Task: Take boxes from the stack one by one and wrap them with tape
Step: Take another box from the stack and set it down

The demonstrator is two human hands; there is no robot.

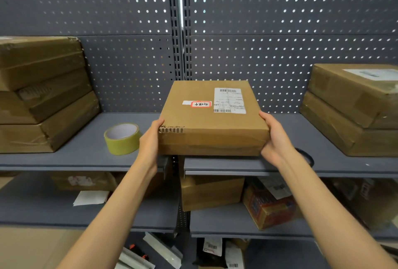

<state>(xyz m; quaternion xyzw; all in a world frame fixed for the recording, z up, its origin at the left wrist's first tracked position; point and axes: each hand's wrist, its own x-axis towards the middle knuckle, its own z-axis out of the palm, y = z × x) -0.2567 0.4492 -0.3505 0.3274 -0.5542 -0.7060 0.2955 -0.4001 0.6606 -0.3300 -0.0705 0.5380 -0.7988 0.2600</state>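
Both hands, left hand [150, 139] and right hand [274, 139], grasped the flat box [212, 122], its labelled top tilted up, long axis running nine to three o'clock.

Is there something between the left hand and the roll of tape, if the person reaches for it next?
Nothing visible stands in the way. The tape roll stands on the shelf just to the left of the left hand, which now holds the box together with the right hand. Only bare shelf lies between them.
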